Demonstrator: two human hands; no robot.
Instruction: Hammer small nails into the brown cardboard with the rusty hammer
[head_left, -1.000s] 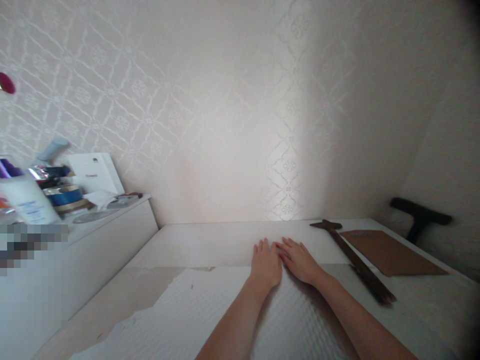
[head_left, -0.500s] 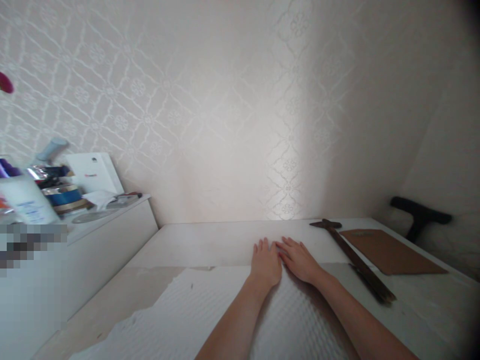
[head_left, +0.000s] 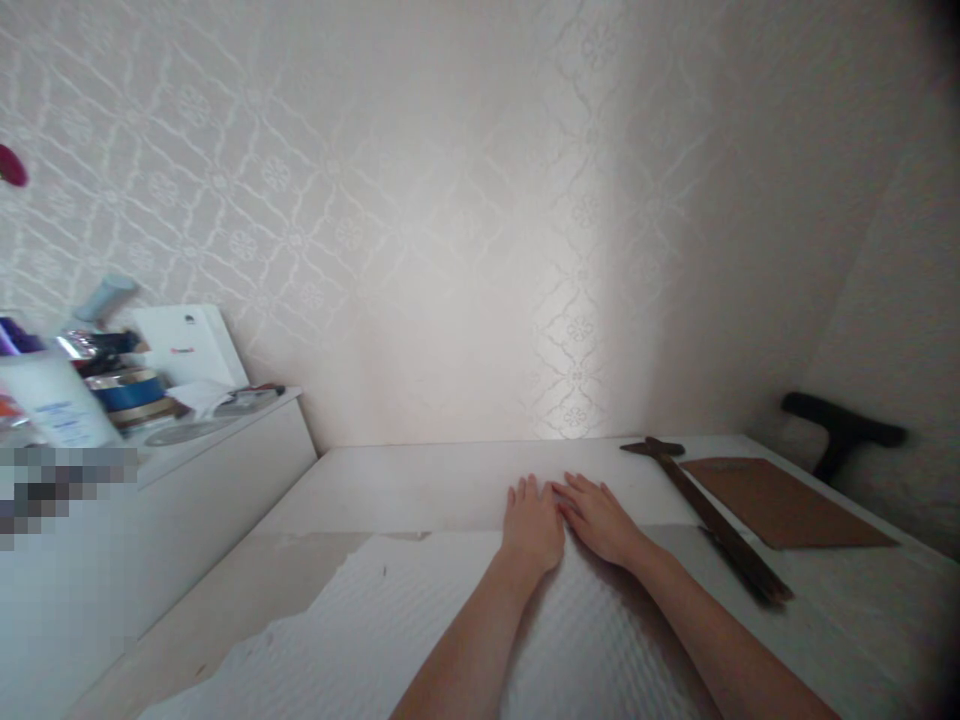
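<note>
My left hand lies palm down at the far edge of a white textured sheet, its fingers stretched toward the wall. Close beside it, my right hand rests flat, fingers extended and angled to the left. The fingers of the two hands nearly meet or touch. Both hands hold nothing that I can see; whatever lies under the palms is hidden. The sheet has a ragged left edge and spreads under my forearms.
Right of my hands lies a hammer with a dark handle, beside a brown board. A black T-shaped handle stands past the table's right edge. At left, a white cabinet carries tape rolls, a white box and a tube.
</note>
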